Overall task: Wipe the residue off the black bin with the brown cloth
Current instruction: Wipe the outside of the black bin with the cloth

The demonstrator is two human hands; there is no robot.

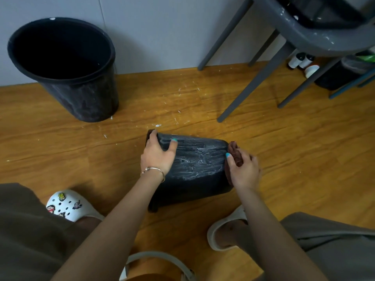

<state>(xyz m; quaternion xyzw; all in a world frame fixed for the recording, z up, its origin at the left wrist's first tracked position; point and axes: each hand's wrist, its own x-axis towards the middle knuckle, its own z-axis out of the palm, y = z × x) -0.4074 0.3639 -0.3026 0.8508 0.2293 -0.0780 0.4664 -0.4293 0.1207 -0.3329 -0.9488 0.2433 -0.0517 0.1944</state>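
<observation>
Black bin (194, 169) lies sideways on the floor (284, 151), left hand (157, 155) gripping its rim end, right hand (244, 171) clutching the brown cloth (235, 154) at its base.

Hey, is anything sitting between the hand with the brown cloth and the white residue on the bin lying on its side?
Nothing visible. The right hand grips the brown cloth at the right end of the black bin, right beside the white residue. The left hand holds the bin's other end, left of most smears.
</observation>
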